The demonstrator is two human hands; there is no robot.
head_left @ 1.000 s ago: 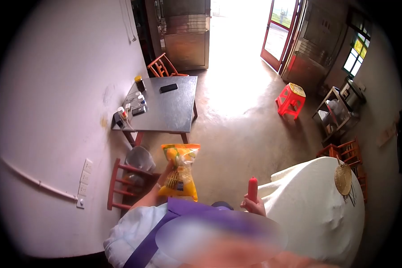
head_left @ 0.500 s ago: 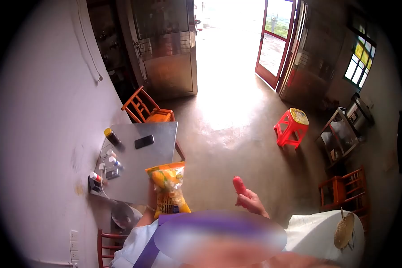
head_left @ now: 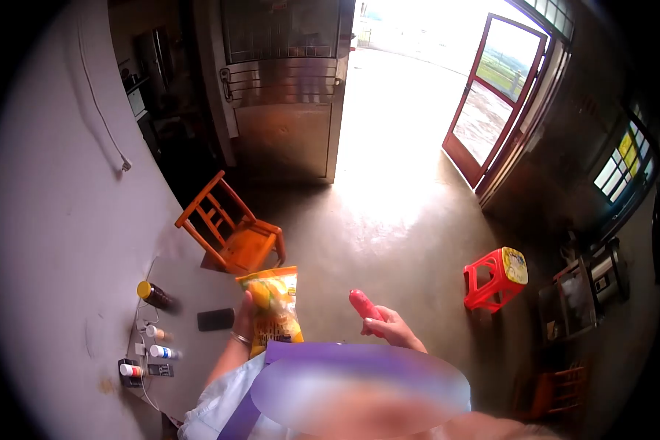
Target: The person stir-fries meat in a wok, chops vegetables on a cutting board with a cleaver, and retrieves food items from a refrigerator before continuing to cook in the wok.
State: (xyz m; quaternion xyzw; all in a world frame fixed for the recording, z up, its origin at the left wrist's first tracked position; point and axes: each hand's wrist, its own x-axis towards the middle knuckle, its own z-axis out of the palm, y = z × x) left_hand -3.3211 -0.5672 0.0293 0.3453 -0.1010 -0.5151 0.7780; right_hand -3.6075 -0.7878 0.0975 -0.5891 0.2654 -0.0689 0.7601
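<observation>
Where it shows, the bag (head_left: 277,306) seems glossy yellow-orange.

You cannot read any word, brand or number with certainty here. In your left hand (head_left: 247,312), the yellow-orange bag (head_left: 273,297) carries dark printed characters across its lower half, just to the right of that hand, but they are too small and blurred to make out. On the worktop (head_left: 187,293), to the left of the same hand, the labels of the blue-marked bottle (head_left: 166,353) and the red-marked bottle (head_left: 131,371) are illegible to you. Beside them, the dark rectangular item (head_left: 160,370) bears pale marks, equally unclear.
</observation>
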